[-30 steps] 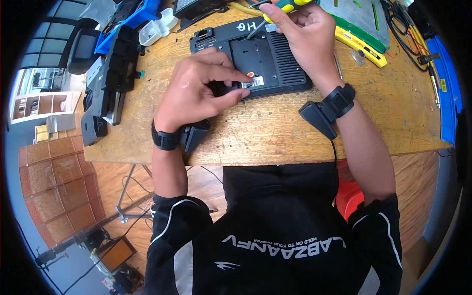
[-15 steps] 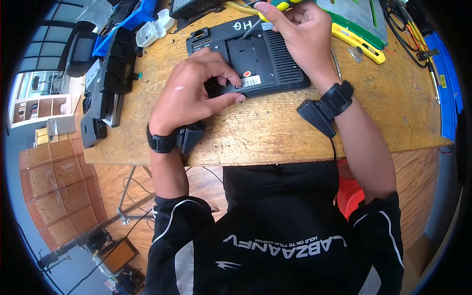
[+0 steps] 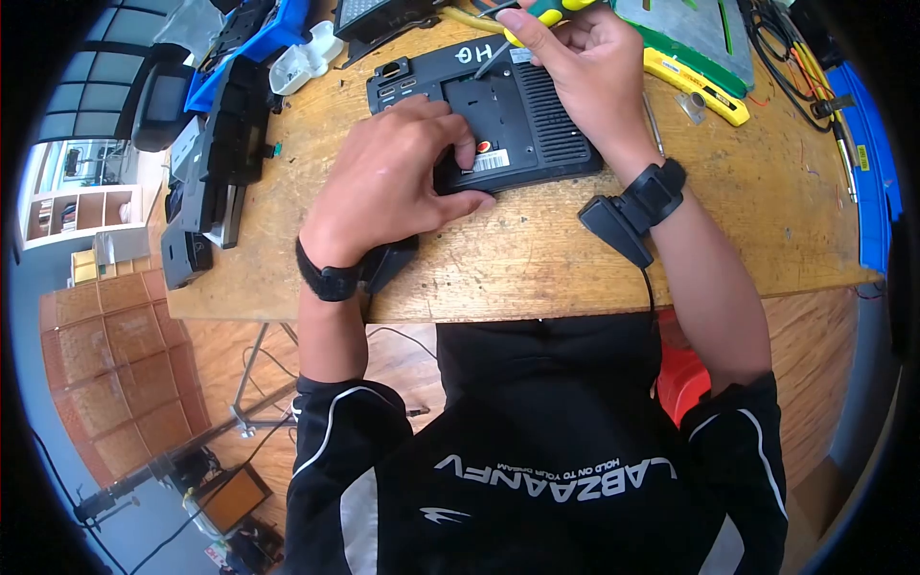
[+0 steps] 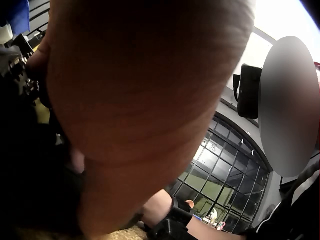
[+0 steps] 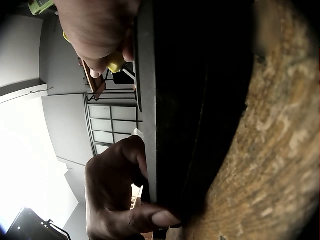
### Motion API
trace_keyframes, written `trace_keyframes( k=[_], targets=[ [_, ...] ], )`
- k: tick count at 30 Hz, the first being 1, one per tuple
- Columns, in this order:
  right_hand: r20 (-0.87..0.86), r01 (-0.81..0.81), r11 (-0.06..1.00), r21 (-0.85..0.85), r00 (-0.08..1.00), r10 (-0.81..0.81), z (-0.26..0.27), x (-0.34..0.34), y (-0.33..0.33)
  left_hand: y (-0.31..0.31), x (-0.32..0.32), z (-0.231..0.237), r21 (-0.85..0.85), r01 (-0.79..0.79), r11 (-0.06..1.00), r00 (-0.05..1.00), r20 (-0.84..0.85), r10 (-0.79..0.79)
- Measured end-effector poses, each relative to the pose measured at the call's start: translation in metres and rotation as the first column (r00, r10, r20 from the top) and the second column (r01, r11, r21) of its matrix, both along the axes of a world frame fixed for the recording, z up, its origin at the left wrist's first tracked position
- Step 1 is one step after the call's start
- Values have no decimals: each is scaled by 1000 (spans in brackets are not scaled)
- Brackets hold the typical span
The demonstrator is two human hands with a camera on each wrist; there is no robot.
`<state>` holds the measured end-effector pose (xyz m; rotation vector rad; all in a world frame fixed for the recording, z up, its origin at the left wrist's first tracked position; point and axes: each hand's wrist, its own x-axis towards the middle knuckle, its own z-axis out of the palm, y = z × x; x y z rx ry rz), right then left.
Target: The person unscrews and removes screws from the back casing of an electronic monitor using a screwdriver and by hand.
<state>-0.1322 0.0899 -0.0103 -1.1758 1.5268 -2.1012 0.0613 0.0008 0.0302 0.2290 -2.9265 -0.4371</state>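
A black device [image 3: 537, 144] marked "HQ" lies on the wooden table, its recessed side with a barcode label facing up. My left hand [image 3: 383, 182] grips its near left edge, fingers bent over the top and thumb at the front side; the right wrist view shows that thumb [image 5: 155, 217] against the edge. My right hand [image 3: 604, 81] holds a green and yellow screwdriver [image 3: 548, 13], whose metal shaft slants down to the device near its far edge. Whether the tip touches a screw cannot be told. In the left wrist view my left hand [image 4: 140, 100] hides most of the device.
A yellow cutter [image 3: 695, 86] and a green-edged board [image 3: 685, 34] lie to the right, with cables and a blue bin [image 3: 867, 172] beyond. Black housings [image 3: 225, 125] are stacked at the left. A white plastic piece [image 3: 305, 59] sits behind my left hand.
My left hand has shifted slightly right along the device's near edge, its index finger now more bent. The device moved a little left, then slightly back. My right hand keeps hold of the screwdriver.
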Motion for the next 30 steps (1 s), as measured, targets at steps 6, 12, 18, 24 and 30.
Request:
trace_keyframes(
  k=[6,12,18,24,30],
  targets=[
    [-10,3,1000,16,1000,-3,-5,-1,-1,-3,-2,0,40,-3,999,998,57,1],
    [28,-14,999,-48,999,15,0,2,-1,-10,0,1,214,24,977,997,65,-38],
    [-56,-4,1000,11,998,5,-7,-3,-1,-15,7,-3,370,-11,929,998,66,-14],
    [-48,10,1000,-12,999,-11,-7,-1,-3,-24,11,-11,460,-29,887,989,-116,93],
    [-68,-1,999,-50,998,-2,-9,-2,-3,-30,25,-2,754,-120,646,944,-116,310]
  ],
)
